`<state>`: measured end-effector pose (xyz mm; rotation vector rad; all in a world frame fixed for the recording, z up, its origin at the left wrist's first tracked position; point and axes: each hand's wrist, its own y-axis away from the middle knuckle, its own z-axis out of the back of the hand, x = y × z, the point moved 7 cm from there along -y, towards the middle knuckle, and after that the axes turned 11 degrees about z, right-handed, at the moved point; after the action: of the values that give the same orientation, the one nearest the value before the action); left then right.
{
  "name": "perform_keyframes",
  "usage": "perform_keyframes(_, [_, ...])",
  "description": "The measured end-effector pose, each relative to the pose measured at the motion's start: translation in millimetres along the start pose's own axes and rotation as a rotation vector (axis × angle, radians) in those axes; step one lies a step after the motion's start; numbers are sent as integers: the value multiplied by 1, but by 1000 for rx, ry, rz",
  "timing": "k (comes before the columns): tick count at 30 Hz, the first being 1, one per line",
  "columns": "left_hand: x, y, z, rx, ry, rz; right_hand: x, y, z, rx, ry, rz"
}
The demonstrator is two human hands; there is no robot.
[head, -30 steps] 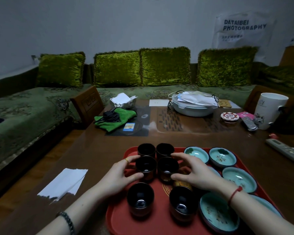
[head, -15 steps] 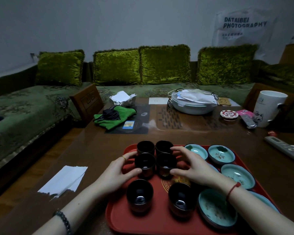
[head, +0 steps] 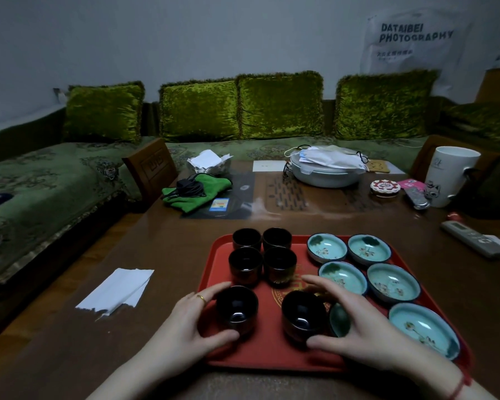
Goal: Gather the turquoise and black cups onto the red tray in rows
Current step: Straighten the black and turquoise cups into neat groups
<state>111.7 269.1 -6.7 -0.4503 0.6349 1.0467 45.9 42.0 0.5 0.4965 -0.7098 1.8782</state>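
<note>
A red tray (head: 267, 349) lies on the brown table. Several black cups stand in two columns on its left half; turquoise cups (head: 326, 248) fill the right half in pairs. My left hand (head: 189, 321) curls around the near-left black cup (head: 236, 308), thumb at its front and fingers behind. My right hand (head: 355, 324) wraps the near-right black cup (head: 303, 313) the same way and partly hides a turquoise cup (head: 339, 319) beside it. The two middle black cups (head: 245, 264) stand free, close together.
A folded white paper (head: 117, 288) lies left of the tray. Further back are a green cloth (head: 197, 192), a grey lidded dish (head: 325, 171), a white mug (head: 448, 174) and remote controls (head: 474, 239). A green sofa runs behind and to the left.
Both hands left the middle pair of black cups and drew back toward me, now cupping the nearest pair of black cups.
</note>
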Motion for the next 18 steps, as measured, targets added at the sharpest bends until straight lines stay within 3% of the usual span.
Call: perform_keyframes(18, [4,-26,-9,-34,115,40,1,-41,-14,-143,15,-37])
